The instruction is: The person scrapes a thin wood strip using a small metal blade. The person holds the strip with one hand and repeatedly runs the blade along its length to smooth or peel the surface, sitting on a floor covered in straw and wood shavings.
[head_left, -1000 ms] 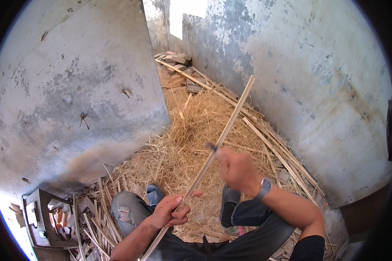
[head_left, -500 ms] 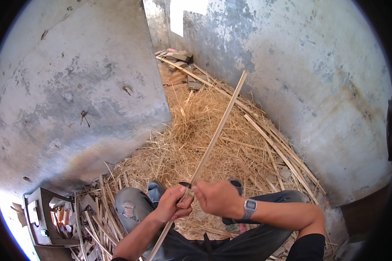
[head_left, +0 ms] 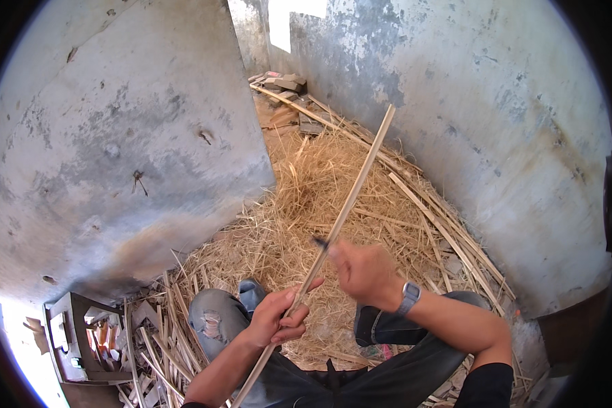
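A long, pale wooden strip (head_left: 358, 185) slants from the lower left, beside my lap, up toward the far right. My left hand (head_left: 277, 319) is closed around its lower part, with the index finger lying along it. Farther up the strip, my right hand (head_left: 366, 272) is closed, somewhat smeared by motion. From its fingers a small dark knife (head_left: 321, 242) pokes out across the strip, touching or nearly touching it. The knife's handle is hidden in the fist.
Curly wood shavings (head_left: 306, 170) cover the floor between my legs and beyond. Long strips (head_left: 449, 234) lie along the right wall, more (head_left: 160, 340) at the lower left by a dark frame-like box (head_left: 75, 340). Bricks (head_left: 282, 83) are stacked in the far corner. Rough walls (head_left: 129, 136) rise on both sides.
My right hand and the knife have moved up along the strip, away from my left hand. The left hand keeps its hold; the view has shifted slightly.
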Demonstrator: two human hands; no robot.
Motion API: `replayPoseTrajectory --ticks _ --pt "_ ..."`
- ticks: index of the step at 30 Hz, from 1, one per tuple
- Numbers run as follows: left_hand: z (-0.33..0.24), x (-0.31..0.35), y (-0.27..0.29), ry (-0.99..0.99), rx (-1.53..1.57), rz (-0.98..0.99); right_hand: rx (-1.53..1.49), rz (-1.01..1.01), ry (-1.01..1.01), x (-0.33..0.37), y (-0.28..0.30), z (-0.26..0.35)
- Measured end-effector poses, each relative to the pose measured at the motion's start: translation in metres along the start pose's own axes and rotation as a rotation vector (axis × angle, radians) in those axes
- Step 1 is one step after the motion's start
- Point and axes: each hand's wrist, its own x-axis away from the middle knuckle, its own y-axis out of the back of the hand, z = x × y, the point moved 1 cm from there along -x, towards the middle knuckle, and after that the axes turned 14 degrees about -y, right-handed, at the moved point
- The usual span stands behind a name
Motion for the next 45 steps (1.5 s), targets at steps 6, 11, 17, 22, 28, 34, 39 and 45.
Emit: replayPoseTrajectory --ticks 6,11,17,22,28,34,39,45 --pt "0.005 -0.006 0.012 0.073 0.349 0.029 -0.018 -0.054 0.033 0.016 -0.005 0.013" --pt "0.004 -0.005 0.008 0.089 0.396 -0.044 0.025 -0.023 -0.112 -0.012 -0.001 -0.012" --pt "0.010 -0.007 0.013 0.063 0.507 -0.046 0.007 0.120 0.022 0.034 -0.026 0.017" --pt "0.007 -0.011 0.005 0.059 0.659 0.094 -0.027 -0.025 -0.114 -0.012 -0.002 -0.006" --pt "0.013 -0.012 0.010 0.048 0.661 0.099 -0.016 0.006 -0.049 0.006 -0.012 0.002" --pt "0.017 -0.018 0.008 0.042 0.629 0.113 -0.110 -0.017 -0.008 0.023 -0.017 0.013" --pt "0.012 -0.019 0.006 0.051 0.674 0.100 -0.085 0.021 -0.057 0.006 -0.011 0.003" --pt "0.016 -0.014 0.011 0.090 0.690 0.081 -0.057 0.032 -0.082 0.006 -0.004 0.006"
